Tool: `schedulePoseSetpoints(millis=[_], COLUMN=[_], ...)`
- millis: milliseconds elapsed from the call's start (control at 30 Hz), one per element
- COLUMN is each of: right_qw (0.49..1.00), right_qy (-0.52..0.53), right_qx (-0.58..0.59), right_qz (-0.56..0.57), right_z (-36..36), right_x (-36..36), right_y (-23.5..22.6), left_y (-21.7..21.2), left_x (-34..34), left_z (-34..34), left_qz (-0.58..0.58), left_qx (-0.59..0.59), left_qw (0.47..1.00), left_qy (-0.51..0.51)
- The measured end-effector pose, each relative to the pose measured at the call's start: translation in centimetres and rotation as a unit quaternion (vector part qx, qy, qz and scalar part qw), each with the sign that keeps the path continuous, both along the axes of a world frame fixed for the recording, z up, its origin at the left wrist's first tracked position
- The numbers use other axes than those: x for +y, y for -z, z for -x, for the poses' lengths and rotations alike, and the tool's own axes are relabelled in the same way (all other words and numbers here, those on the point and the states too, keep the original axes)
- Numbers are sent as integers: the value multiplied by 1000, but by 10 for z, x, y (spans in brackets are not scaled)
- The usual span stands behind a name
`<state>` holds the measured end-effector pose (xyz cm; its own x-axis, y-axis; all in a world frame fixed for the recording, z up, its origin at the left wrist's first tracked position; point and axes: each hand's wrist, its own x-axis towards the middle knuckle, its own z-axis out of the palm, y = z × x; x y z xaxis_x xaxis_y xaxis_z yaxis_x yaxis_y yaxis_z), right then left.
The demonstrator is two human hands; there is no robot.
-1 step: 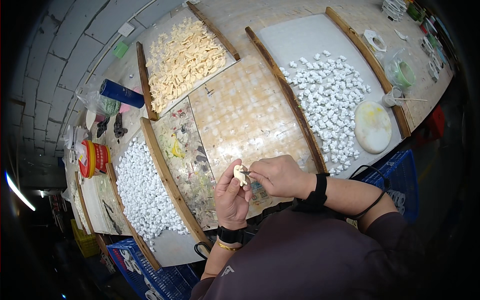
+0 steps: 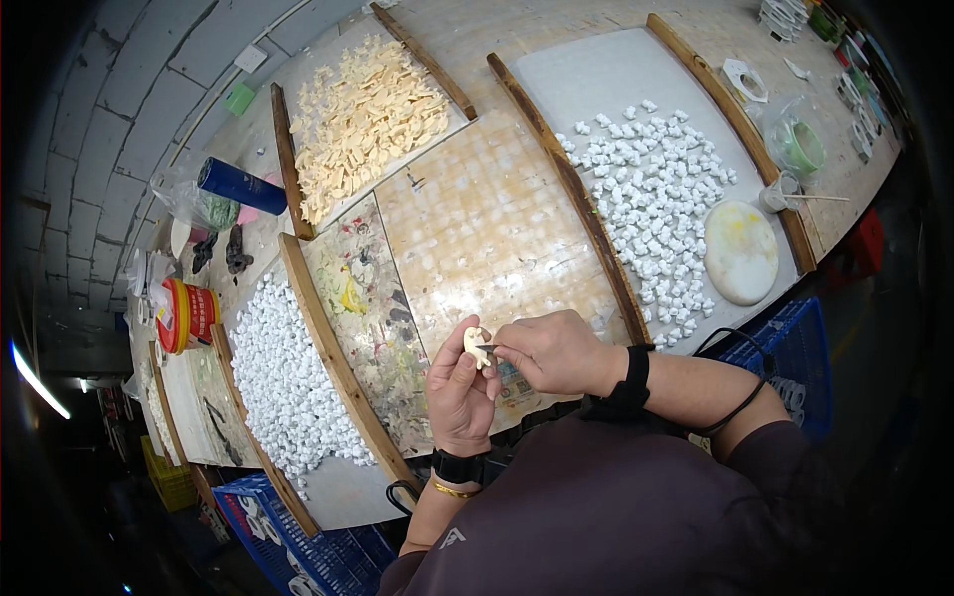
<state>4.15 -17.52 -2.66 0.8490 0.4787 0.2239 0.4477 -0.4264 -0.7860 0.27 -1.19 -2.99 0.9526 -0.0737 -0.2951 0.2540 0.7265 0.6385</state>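
My left hand [image 2: 459,399] is closed around a small cream-coloured figurine [image 2: 472,340], held up between thumb and fingers above the bench's near edge. Pinched in my right hand [image 2: 556,348] is a small dark pointed blade [image 2: 487,347], its tip against the figurine's side. Most of the blade's handle is hidden in my fingers. Many similar cream pieces [image 2: 368,119] lie in a heap at the far left of the bench.
White small pieces cover a board [image 2: 586,60] on the right and another area [image 2: 288,377] on the left. Wooden strips [image 2: 576,199] divide the bench. A pale round disc [image 2: 741,253], a red bucket [image 2: 199,316], a blue cylinder [image 2: 241,186] and blue crates [image 2: 795,348] stand around.
The blade's tip has shifted very slightly on the figurine, with a small movement of my right hand. My left hand stays in place.
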Motion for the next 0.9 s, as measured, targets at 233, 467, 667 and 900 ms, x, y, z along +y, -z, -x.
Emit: schedulePoseSetpoints(millis=[233, 467, 667, 900], right_qw=[999, 959, 929, 910], right_qy=[-29, 40, 25, 43], right_qx=[37, 255, 344, 381], right_qz=[0, -113, -135, -155], right_z=[-2, -8, -13, -18], right_x=[3, -9, -10, -15], right_y=[-1, -5, 11, 17], left_y=[5, -4, -12, -30], left_x=[5, 19, 49, 73], left_z=[0, -13, -47, -98], left_qz=[27, 0, -109, -190], left_qx=[0, 31, 57, 3], left_qw=[1000, 998, 983, 971], left_qy=[-5, -45, -133, -144])
